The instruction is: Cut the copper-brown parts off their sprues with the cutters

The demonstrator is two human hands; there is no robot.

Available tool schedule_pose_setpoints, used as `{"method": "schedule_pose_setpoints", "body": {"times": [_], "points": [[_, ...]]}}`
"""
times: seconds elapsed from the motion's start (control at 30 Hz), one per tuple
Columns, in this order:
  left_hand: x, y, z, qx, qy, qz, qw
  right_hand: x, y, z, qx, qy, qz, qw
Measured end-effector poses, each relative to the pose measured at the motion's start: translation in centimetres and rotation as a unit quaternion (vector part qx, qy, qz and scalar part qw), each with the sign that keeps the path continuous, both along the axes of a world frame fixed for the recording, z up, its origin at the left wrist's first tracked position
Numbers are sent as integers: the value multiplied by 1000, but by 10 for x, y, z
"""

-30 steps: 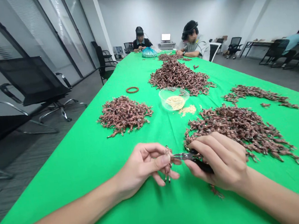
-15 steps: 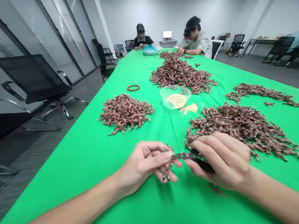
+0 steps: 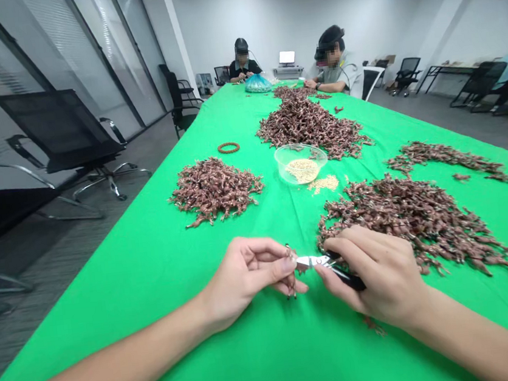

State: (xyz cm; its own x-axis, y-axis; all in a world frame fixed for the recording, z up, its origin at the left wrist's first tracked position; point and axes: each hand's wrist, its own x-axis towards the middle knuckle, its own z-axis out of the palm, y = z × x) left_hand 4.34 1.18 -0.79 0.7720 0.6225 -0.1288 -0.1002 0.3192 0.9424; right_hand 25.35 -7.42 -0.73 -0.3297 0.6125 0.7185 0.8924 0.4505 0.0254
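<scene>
Grip, left: the left hand [image 3: 245, 274] is curled, thumb and fingertips pinching a small brown twisted piece [image 3: 290, 272] that hangs below the fingers.

Grip, right: the right hand [image 3: 378, 274] is closed firmly around the black handles of a pair of pliers [image 3: 350, 280]; their silver tip sits right at the piece in the left hand.

Place: both hands are held above the green-covered bench [image 3: 158, 311], near its front edge and around its middle.

Nearest: a large heap of brown pieces [image 3: 404, 222] lies just beyond the right hand, with a stray bit [image 3: 373, 325] below it.

Middle: a clear plastic bowl [image 3: 300, 164] holds pale grains [image 3: 302, 171], and more grains [image 3: 323, 184] lie spilled just beside it.

Farther: another heap [image 3: 215, 190] sits toward the left edge, a brown bead bracelet [image 3: 229, 147] beyond it, a thin spread of pieces [image 3: 443, 155] toward the right edge, and a tall heap [image 3: 306, 129] up the centre.

Far end: two seated people [image 3: 243, 57] [image 3: 333, 62] work at the bench, near a blue plastic bag [image 3: 258, 84].
</scene>
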Motion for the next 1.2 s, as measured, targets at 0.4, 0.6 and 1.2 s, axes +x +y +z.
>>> {"method": "schedule_pose_setpoints", "body": {"times": [0.4, 0.6, 1.2], "points": [[-4, -2, -3, 88, 73, 51, 992, -5, 2, -5, -152, 148, -35, 976], [-1, -2, -2, 79, 88, 70, 990, -5, 2, -4, -200, 203, -39, 958], [0, 2, -3, 60, -7, 50, 997, -4, 5, 2, -197, 245, -29, 949]]}}
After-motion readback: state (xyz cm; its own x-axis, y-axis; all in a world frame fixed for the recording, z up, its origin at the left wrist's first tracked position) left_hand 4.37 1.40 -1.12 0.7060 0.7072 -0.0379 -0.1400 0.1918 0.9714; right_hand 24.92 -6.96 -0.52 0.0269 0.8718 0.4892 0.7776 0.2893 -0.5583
